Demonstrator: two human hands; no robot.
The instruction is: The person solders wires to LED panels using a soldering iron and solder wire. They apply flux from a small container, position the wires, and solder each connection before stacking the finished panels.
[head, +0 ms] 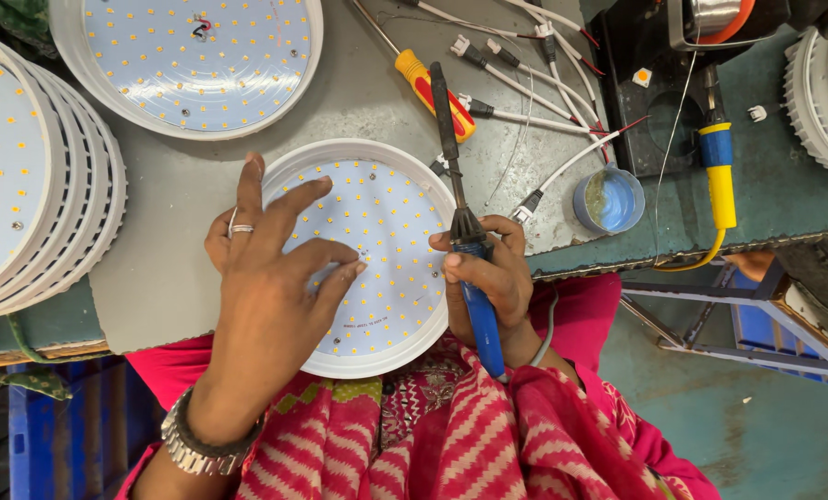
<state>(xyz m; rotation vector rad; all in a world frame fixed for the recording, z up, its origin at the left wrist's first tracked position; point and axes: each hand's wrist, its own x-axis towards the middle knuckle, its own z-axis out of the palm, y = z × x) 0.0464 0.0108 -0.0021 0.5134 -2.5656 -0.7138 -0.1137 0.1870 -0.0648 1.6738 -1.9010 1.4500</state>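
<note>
i'm pressing my left hand (270,278), fingers spread flat, on the led disc (368,255) at the bench edge to steady it, while my right hand (488,273) is gripping the soldering iron (460,199), tip pointing away toward the screwdriver (428,83).

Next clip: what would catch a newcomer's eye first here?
The round white panel dotted with small yellow lights at the centre, with the left hand spread flat over it. Beside it, the right hand grips a blue-handled soldering iron. A stack of similar round panels sits at left.
</note>
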